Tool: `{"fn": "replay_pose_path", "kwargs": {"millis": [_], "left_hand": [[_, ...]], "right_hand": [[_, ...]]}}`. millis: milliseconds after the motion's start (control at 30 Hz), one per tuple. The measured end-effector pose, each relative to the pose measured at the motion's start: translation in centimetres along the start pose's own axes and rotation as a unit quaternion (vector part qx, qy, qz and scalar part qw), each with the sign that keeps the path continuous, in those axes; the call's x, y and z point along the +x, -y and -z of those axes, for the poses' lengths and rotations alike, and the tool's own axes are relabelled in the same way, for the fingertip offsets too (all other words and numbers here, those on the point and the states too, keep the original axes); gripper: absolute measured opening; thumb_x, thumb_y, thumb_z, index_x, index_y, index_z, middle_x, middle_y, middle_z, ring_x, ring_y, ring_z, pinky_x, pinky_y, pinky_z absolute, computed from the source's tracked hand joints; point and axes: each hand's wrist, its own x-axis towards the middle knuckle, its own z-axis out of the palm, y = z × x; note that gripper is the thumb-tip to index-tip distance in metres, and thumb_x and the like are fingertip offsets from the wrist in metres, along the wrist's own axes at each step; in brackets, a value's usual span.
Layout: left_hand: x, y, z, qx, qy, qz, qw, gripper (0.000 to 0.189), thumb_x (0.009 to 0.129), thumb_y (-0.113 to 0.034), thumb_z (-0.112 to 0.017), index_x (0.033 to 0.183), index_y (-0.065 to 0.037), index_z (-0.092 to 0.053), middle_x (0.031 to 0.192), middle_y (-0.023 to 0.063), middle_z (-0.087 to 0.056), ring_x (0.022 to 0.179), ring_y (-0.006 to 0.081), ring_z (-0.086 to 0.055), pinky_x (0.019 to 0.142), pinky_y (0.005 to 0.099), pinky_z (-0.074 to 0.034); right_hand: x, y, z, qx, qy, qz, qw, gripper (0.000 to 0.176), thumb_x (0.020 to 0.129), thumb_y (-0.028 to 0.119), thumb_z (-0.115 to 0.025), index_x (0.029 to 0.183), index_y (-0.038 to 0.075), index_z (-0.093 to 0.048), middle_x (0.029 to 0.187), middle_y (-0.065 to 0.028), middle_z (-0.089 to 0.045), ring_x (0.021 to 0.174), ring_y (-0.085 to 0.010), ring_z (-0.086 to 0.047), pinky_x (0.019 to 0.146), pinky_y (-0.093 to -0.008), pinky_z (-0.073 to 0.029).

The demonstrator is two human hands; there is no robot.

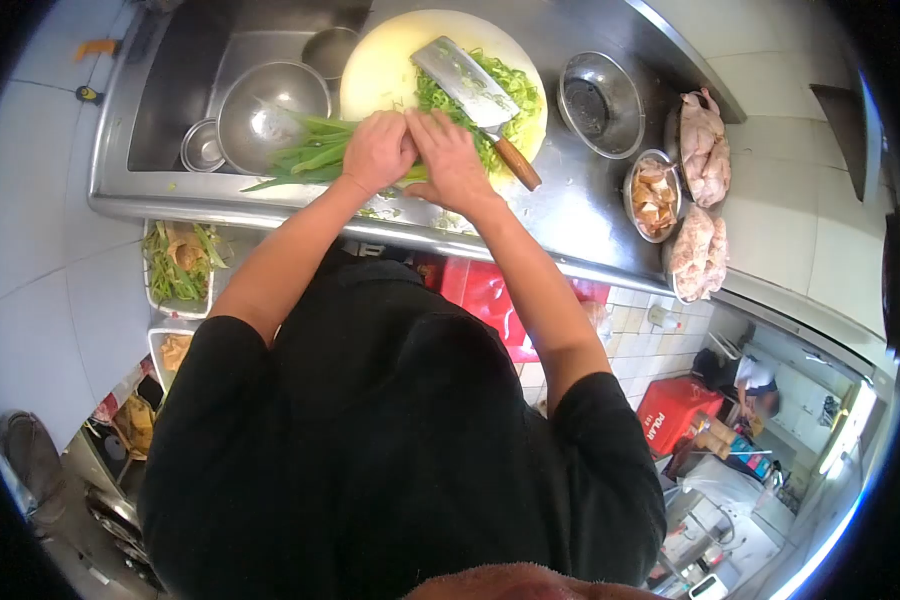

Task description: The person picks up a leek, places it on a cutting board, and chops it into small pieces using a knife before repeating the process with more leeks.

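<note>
My left hand (377,150) and my right hand (450,160) are side by side, both closed over a bundle of long green stalks (305,158) at the near edge of a round pale cutting board (380,70). The stalks stick out to the left, over the board's rim. A heap of sliced green pieces (500,95) lies on the board. A cleaver (470,90) with a wooden handle rests flat on the slices, just beyond my right hand, not held.
A steel sink (170,90) at left holds a large bowl (270,105) and small bowls. On the steel counter at right stand a colander (600,100), a bowl of brown pieces (655,195) and raw chickens (700,150). Trays of scraps (178,265) sit below.
</note>
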Motion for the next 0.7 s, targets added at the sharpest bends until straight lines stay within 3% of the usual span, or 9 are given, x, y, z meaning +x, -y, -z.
{"fn": "replay_pose_path", "kwargs": {"millis": [100,200,267,300,367,467,567,667,700], "left_hand": [[0.4,-0.3,0.0,-0.09,-0.024,0.168,0.981,0.024,0.086,-0.006,-0.072,0.107,-0.003,-0.061,0.107,0.0171,-0.066,0.102,0.0348,-0.066,0.095,0.0416,-0.054],[0.6,4.4,-0.9,-0.45,-0.06,0.308,0.836,0.05,0.085,-0.015,-0.08,0.129,-0.005,-0.059,0.127,0.0155,-0.064,0.124,0.034,-0.061,0.115,0.0507,-0.045],[2.1,0.6,5.8,-0.12,0.164,0.181,0.962,0.07,0.081,-0.02,-0.085,0.142,-0.008,-0.054,0.134,0.0132,-0.062,0.135,0.0342,-0.054,0.121,0.0602,-0.034],[2.6,-0.9,8.4,0.057,0.265,0.101,0.957,0.08,0.079,-0.022,-0.087,0.149,-0.009,-0.052,0.138,0.0121,-0.061,0.14,0.0344,-0.051,0.125,0.065,-0.028],[0.0,0.7,7.5,0.174,0.279,0.052,0.943,0.091,0.075,-0.021,-0.088,0.155,-0.009,-0.048,0.138,0.012,-0.061,0.139,0.0331,-0.051,0.122,0.0683,-0.027],[-0.4,2.4,6.7,0.177,0.279,0.035,0.943,0.088,0.069,-0.013,-0.087,0.151,-0.007,-0.053,0.132,0.0131,-0.064,0.127,0.0328,-0.057,0.121,0.0597,-0.033],[1.7,4.1,6.7,0.089,0.379,0.023,0.921,0.082,0.074,-0.016,-0.087,0.149,-0.005,-0.055,0.127,0.0122,-0.065,0.123,0.0343,-0.059,0.121,0.0576,-0.035],[4.1,2.9,9.1,-0.003,0.433,0.083,0.897,0.081,0.082,-0.025,-0.086,0.152,-0.004,-0.051,0.136,0.015,-0.062,0.132,0.035,-0.056,0.122,0.0599,-0.032],[3.9,2.9,8.9,0.053,0.391,0.036,0.918,0.082,0.083,-0.03,-0.084,0.153,-0.004,-0.049,0.14,0.0161,-0.06,0.135,0.0351,-0.054,0.122,0.0604,-0.031]], "right_hand": [[1.3,-0.6,-4.2,0.048,-0.001,-0.005,0.999,0.115,0.071,0.046,-0.092,0.16,0.001,-0.036,0.153,-0.0204,-0.051,0.146,-0.0395,-0.043,0.12,-0.054,-0.032],[1.5,-0.6,-4.4,-0.001,-0.019,0.03,0.999,0.109,0.075,0.055,-0.087,0.158,0.002,-0.039,0.144,-0.0194,-0.055,0.141,-0.0371,-0.047,0.121,-0.0553,-0.029],[1.8,-0.7,-3.9,-0.028,0.006,0.009,1.0,0.102,0.076,0.053,-0.087,0.155,0.006,-0.044,0.138,-0.0173,-0.057,0.136,-0.0353,-0.05,0.121,-0.0547,-0.029],[1.9,-1.1,-3.7,-0.043,0.019,-0.002,0.999,0.099,0.076,0.052,-0.087,0.154,0.007,-0.047,0.135,-0.0162,-0.058,0.134,-0.0345,-0.051,0.12,-0.0545,-0.03],[1.7,-1.8,-3.4,-0.058,-0.016,0.003,0.998,0.081,0.077,0.045,-0.088,0.144,0.011,-0.058,0.127,-0.0115,-0.063,0.128,-0.0311,-0.055,0.115,-0.0502,-0.035],[1.9,-2.5,-2.7,-0.07,-0.026,0.01,0.997,0.066,0.077,0.038,-0.088,0.133,0.011,-0.066,0.122,-0.0088,-0.065,0.123,-0.0292,-0.056,0.108,-0.0456,-0.038],[1.5,-3.4,-2.7,-0.071,-0.028,0.014,0.997,0.062,0.077,0.037,-0.088,0.13,0.011,-0.066,0.121,-0.0088,-0.065,0.122,-0.029,-0.057,0.107,-0.0456,-0.038],[1.5,-3.2,-3.0,-0.078,-0.044,0.014,0.996,0.06,0.078,0.036,-0.088,0.128,0.012,-0.067,0.12,-0.0088,-0.065,0.122,-0.0288,-0.057,0.106,-0.0453,-0.039],[1.6,-2.9,-2.9,-0.082,-0.038,0.009,0.996,0.06,0.078,0.036,-0.088,0.128,0.012,-0.066,0.12,-0.0089,-0.065,0.122,-0.029,-0.057,0.105,-0.0453,-0.039]]}}
